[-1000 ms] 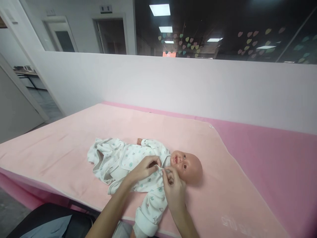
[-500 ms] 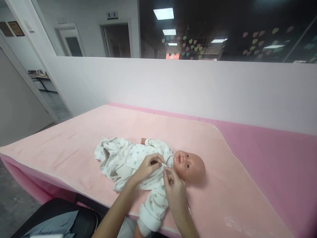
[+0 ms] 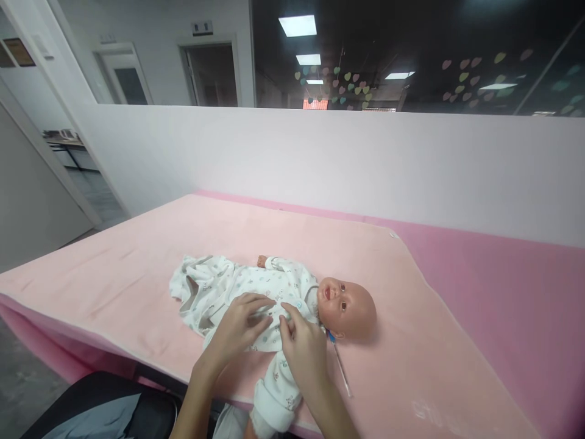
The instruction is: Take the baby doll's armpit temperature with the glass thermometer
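A baby doll lies on its back, head to the right, in a white patterned romper whose leg part spreads flat at the left. My left hand rests over the front of the romper, thumb and fingers apart. Facing it, my right hand is at the chest, index finger and thumb apart near the cloth. Nothing shows between the fingers of either hand. Toward me extends one sleeve of the doll, partly behind my right wrist.
A thin stick-like item with a blue end lies beside the doll's head. A pale pink cover lies over a brighter pink cloth on the table. A dark chair stands at the near left edge. Behind the table is a white wall.
Both hands have moved left and slightly down the chest, and their pinch on the romper's front has loosened. The blue-ended stick, earlier mostly hidden by my right hand, now shows. The view has shifted slightly.
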{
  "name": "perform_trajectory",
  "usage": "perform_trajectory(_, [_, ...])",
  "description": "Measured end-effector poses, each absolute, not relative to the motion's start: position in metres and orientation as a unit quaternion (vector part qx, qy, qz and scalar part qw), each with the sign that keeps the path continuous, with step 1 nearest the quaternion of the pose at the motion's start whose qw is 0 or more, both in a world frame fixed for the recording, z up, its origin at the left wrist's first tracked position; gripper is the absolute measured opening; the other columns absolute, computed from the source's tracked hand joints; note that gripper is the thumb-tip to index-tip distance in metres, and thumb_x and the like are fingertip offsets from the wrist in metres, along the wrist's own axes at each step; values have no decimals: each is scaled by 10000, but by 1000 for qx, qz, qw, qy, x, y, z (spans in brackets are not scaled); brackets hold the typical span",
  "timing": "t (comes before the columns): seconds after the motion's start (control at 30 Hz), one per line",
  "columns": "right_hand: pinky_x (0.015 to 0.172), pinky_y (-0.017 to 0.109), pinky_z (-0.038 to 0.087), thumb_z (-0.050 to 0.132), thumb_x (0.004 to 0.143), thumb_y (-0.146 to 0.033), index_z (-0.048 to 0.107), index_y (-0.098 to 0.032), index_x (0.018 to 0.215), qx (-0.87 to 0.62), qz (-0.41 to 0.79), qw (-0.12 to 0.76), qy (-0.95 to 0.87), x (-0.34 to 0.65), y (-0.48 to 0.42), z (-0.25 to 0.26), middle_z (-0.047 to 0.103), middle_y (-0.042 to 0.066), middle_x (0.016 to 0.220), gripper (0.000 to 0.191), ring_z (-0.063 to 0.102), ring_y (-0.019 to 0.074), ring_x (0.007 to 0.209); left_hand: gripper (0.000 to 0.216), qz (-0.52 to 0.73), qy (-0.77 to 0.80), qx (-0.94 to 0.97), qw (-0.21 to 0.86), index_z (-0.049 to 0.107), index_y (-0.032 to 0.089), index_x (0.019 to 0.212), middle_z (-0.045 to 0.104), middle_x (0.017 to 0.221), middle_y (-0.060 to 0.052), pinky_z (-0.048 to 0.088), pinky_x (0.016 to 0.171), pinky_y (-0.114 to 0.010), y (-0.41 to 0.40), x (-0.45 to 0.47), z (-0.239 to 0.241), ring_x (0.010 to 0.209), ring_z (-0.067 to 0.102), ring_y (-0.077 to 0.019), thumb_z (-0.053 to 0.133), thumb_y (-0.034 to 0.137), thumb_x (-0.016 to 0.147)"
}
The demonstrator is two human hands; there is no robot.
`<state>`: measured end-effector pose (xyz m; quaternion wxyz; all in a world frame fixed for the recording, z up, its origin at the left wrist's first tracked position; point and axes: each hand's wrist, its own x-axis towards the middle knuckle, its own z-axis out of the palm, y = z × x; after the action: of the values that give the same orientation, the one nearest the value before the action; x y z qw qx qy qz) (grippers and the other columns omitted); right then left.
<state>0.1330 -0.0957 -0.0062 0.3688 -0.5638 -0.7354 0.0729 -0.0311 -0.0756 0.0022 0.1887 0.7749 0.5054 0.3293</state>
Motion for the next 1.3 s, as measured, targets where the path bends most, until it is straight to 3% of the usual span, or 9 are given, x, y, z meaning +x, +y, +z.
perform_trajectory(0.13, [441, 225, 255, 388, 868, -271, 604, -210, 1034, -575, 68, 343, -740, 121, -86, -11, 615, 10, 568, 280, 524, 142, 468, 276, 329, 503, 782, 164, 604, 275, 1089, 583, 1090, -44, 400, 898, -382, -79, -26, 1, 1025, 502, -227, 503, 313, 835])
perform_trajectory(0.37, [449, 212, 277, 418, 861, -341, 589, -188, 827, -577, 126, 422, -688, 125, -83, -23, 562, -20, 513, 232, 490, 118, 437, 284, 342, 505, 781, 139, 609, 274, 1094, 575, 1098, -54, 398, 899, -399, -76, -21, -3, 1023, 502, -240, 511, 312, 830])
perform_trajectory(0.63, [439, 219, 269, 400, 859, -348, 582, -178, 802, -587, 112, 445, -667, 124, -79, -27, 522, -30, 474, 255, 461, 114, 400, 218, 336, 512, 786, 81, 653, 271, 990, 600, 1020, -33, 390, 862, -373, -73, -13, -7, 961, 521, -216, 515, 260, 821])
perform_trajectory(1.0, [441, 211, 281, 402, 858, -356, 568, -179, 812, -580, 133, 448, -667, 127, -78, -30, 511, -37, 481, 247, 445, 113, 402, 170, 313, 506, 803, 10, 557, 184, 936, 580, 947, -54, 386, 780, -351, -75, -3, -8, 885, 504, -205, 398, 215, 885])
perform_trajectory(1.3, [432, 201, 274, 396, 857, -351, 590, -182, 810, -572, 113, 462, -669, 128, -77, -30, 479, -48, 444, 262, 417, 102, 374, 166, 285, 513, 809, -27, 515, 191, 977, 549, 975, -57, 378, 783, -356, -71, 0, -21, 898, 478, -211, 392, 149, 874])
